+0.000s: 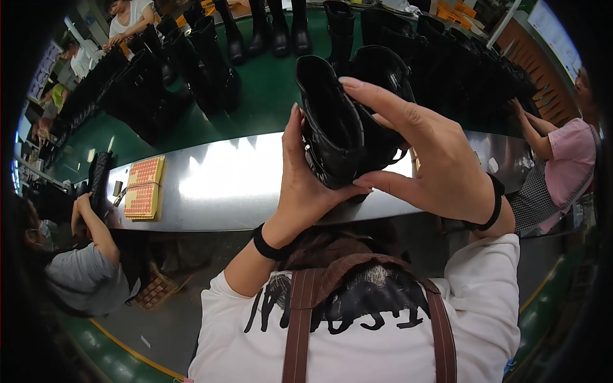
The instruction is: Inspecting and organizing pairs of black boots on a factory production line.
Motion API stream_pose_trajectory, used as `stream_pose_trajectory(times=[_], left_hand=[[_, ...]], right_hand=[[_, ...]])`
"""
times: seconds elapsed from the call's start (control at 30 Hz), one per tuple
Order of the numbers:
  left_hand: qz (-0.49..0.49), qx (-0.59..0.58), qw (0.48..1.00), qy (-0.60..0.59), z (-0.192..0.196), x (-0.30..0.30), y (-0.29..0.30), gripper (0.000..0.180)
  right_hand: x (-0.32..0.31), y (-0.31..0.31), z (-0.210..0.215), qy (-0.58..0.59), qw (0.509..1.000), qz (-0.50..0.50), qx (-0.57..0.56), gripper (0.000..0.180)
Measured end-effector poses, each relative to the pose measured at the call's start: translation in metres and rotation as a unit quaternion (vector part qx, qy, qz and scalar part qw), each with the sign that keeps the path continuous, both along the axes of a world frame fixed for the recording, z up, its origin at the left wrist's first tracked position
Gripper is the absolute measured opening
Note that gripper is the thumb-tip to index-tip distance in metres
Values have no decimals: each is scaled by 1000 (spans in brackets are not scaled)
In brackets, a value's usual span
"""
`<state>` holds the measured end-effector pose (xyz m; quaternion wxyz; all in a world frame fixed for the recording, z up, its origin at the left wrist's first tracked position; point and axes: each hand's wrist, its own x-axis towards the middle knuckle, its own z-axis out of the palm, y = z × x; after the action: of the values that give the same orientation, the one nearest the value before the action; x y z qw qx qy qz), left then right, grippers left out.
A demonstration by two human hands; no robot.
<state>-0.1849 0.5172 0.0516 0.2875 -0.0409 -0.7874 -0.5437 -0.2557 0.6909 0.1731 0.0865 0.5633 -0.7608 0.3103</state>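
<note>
- Person at the line holds a pair of short black boots point(348, 121) up in front of the chest, above the shiny metal surface point(230, 175), shaft openings facing the wearer.
- Left hand point(305, 185): grip wrapped closed around the lower part of the nearer boot from below and the left, thumb up along its side. Black band at the wrist.
- Right hand point(434, 156): grip curled closed over the boots from the right, index finger stretched across the top rim, thumb pressing underneath. Black band at this wrist too.
- Beyond the metal strip, a green conveyor belt point(268, 96) carries rows of tall black boots point(211, 57) standing upright.
- On the metal strip to the left, well apart from the hands: a flat stack of yellow-and-orange sheets point(143, 188).
- Co-worker in grey point(89, 268) sits lower left; another in pink point(571, 166) at the far right, arm out toward the belt.
</note>
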Motion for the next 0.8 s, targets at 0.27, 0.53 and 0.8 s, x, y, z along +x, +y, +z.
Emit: stream_pose_trajectory(times=[0.27,0.53,0.8], left_hand=[[-113,31,977,-177,-4,11,-55,116],[32,5,953,302,54,17,-44,100],[205,-353,910,77,99,30,-33,36]], right_hand=[[-38,23,4,274,953,-104,-73,46],[-20,60,-16,307,924,-226,-11,42],[14,25,-22,39,990,-38,-130,18]])
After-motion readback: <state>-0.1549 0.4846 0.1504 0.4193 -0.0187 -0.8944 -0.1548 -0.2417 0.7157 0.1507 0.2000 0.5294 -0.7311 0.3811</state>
